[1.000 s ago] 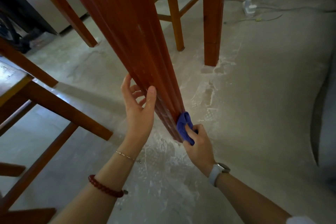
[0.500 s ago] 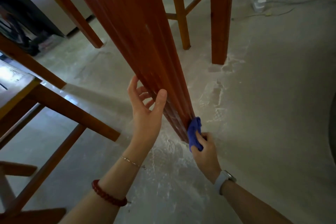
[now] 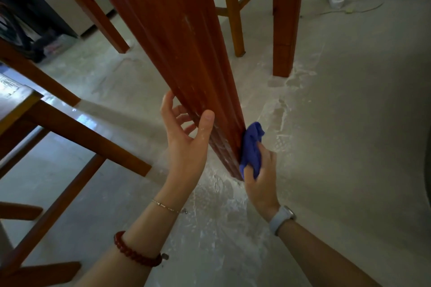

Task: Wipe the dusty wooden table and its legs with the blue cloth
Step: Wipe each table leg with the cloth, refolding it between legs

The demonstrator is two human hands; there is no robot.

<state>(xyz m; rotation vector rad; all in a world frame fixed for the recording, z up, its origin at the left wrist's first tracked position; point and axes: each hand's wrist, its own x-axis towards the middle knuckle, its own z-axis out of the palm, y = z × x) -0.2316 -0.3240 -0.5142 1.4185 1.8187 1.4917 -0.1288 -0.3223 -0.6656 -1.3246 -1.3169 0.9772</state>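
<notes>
**Blue cloth at the foot of the near table leg**

The right hand (image 3: 261,177) grips the bunched blue cloth (image 3: 251,147), thumb curled over the folds, and presses it against the right edge of the near table leg (image 3: 186,42), just above where the leg meets the floor (image 3: 349,147). The left hand (image 3: 186,140) clasps the same leg a little higher. Its thumb lies flat on the near face and its fingers curl round the far side.

The leg is reddish-brown wood, grooved lengthwise and flecked with pale dust. White powder (image 3: 221,205) is smeared over the smooth grey floor around its foot and below both wrists.

To the right of the leg the floor lies open and wide. To the left, the slanted wooden rails of a chair (image 3: 93,137) stand near the left forearm. A second table leg (image 3: 285,18) stands well apart behind, with thinner stool legs (image 3: 233,7) beside it.

A grey watch (image 3: 282,218) sits on the right wrist; a red bead bracelet (image 3: 135,253) is on the left forearm.
</notes>
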